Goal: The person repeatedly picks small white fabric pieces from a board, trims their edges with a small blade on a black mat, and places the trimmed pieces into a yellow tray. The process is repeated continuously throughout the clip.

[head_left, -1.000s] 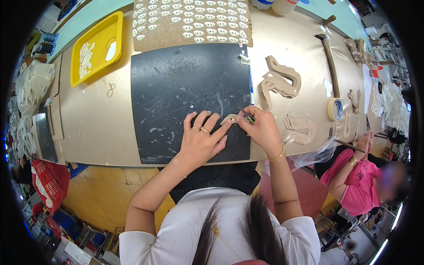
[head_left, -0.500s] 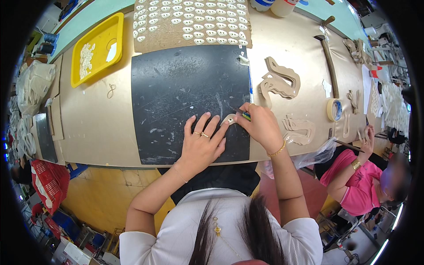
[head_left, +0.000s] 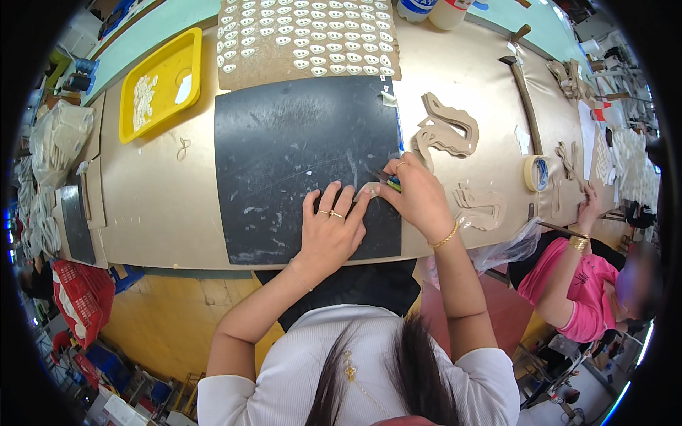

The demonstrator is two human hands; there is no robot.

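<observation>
Desk (head_left: 156,220): big and gold, with its front edge by the person's tummy.
Black mat (head_left: 284,142): flat at the middle of the desk, reaching close to the front edge.
Brown board (head_left: 274,65): at the back edge of the mat, with rows of little white pieces on it.
Yellow tray (head_left: 160,65): near the back left of the desk; it has a pile of small pale bits on its left side and a white scrap on its right.
Red basket (head_left: 99,284): below the desk's front left corner, with something white in it.
Clear bag (head_left: 62,138): by the left edge of the desk, with pale things inside.
Left grip (head_left: 332,226): fingers spread on the mat, not holding anything; the pointing finger touches the strip.
Right grip (head_left: 419,199): pinching the small tool.
Strip (head_left: 374,187): pale and bent, on the mat near its right edge, between both grips.
Small tool (head_left: 395,187): part green; its dark tip has slid left since a second ago and now sits just past the strip's far side. I think the strip is being worked at that spot.
</observation>
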